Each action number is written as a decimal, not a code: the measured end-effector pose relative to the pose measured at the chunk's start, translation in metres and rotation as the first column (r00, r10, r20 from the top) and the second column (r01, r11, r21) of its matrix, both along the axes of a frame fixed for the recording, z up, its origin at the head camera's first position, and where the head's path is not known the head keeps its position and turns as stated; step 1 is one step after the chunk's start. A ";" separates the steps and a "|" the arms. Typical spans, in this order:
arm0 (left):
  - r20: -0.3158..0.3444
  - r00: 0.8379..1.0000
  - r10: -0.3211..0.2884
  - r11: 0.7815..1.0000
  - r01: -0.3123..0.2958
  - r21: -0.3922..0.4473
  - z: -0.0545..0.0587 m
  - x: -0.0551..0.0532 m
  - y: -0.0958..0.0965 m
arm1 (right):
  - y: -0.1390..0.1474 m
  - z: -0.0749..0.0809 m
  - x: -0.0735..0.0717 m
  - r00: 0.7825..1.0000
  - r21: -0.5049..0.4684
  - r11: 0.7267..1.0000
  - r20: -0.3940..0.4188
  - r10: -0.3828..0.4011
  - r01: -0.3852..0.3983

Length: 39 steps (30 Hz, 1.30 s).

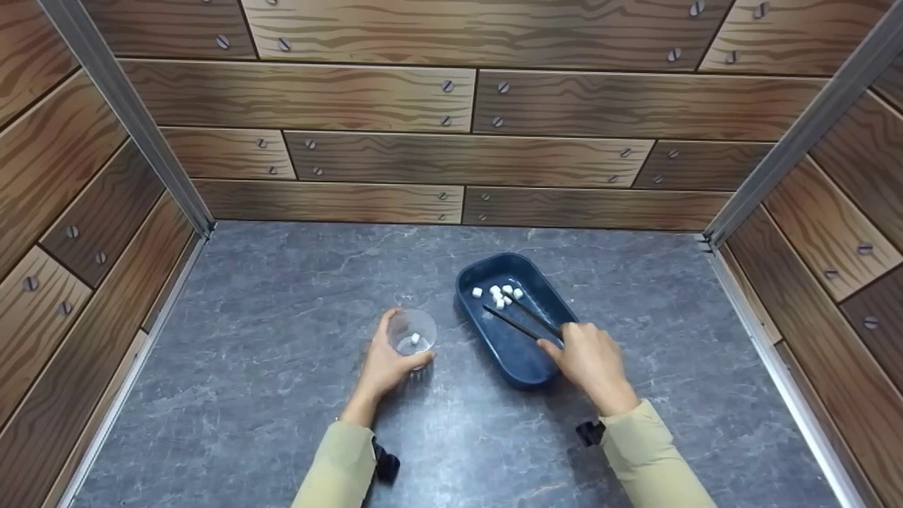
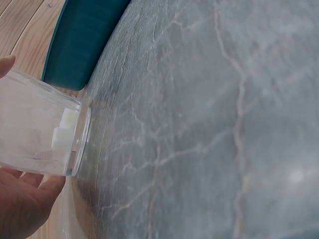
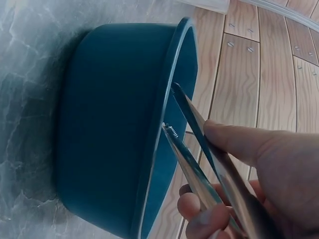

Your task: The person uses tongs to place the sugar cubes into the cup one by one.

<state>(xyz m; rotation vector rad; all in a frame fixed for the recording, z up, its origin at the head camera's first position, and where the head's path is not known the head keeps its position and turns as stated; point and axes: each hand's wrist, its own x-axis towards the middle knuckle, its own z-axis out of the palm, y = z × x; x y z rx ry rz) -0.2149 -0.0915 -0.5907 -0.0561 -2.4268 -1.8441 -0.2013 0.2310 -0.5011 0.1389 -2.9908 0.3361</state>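
A small, lab-like test booth: three walls of plank-patterned panels (image 1: 381,159) (screw heads (image 1: 448,86) seemingly printed), metal corner posts (image 1: 139,120), grey marbled surface (image 1: 282,282).

The tweezers (image 3: 230,177) look like polished metal, glossy, with ridged tips. The cup (image 2: 30,119) appears clear, smooth and shiny, plastic or glass. The tray (image 3: 114,129) seems smooth, low-sheen plastic; the cubes (image 1: 497,293) look matt. The stone-patterned surface (image 1: 282,282) carries a soft gloss. Panels (image 1: 381,159) show wood grain, posts (image 1: 132,113) dull metal, sleeves (image 1: 652,451) matt cloth.
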 end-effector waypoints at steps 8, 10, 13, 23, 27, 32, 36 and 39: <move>-0.007 1.000 -0.004 1.000 0.004 -0.008 -0.001 0.000 -0.001 | -0.003 -0.002 -0.005 1.000 0.068 0.997 0.005 0.020 -0.021; -0.013 1.000 -0.006 1.000 0.006 -0.009 -0.002 0.000 -0.001 | -0.003 -0.003 -0.005 1.000 0.075 0.997 0.008 0.021 -0.022; -0.018 1.000 -0.008 1.000 0.008 -0.006 -0.002 -0.001 -0.001 | -0.002 -0.004 -0.006 1.000 0.078 0.997 0.007 0.021 -0.021; -0.021 1.000 -0.003 1.000 0.003 -0.006 -0.001 0.000 0.001 | -0.001 -0.008 -0.006 0.999 0.052 0.998 -0.022 0.040 -0.039; -0.017 1.000 0.003 1.000 -0.003 -0.018 -0.001 0.000 0.001 | -0.002 -0.008 -0.005 0.999 0.047 0.998 -0.020 0.037 -0.036; -0.018 1.000 0.007 1.000 -0.008 -0.019 -0.001 0.000 0.001 | -0.003 -0.008 -0.005 0.999 0.048 0.998 -0.009 0.031 -0.031; -0.020 1.000 0.010 1.000 -0.011 -0.017 -0.001 0.000 0.000 | -0.003 -0.009 -0.007 1.000 0.047 0.999 -0.001 0.026 -0.026; -0.022 1.000 0.011 1.000 -0.011 -0.017 -0.001 0.000 0.000 | -0.004 -0.010 -0.009 1.000 0.041 0.999 -0.003 0.025 -0.025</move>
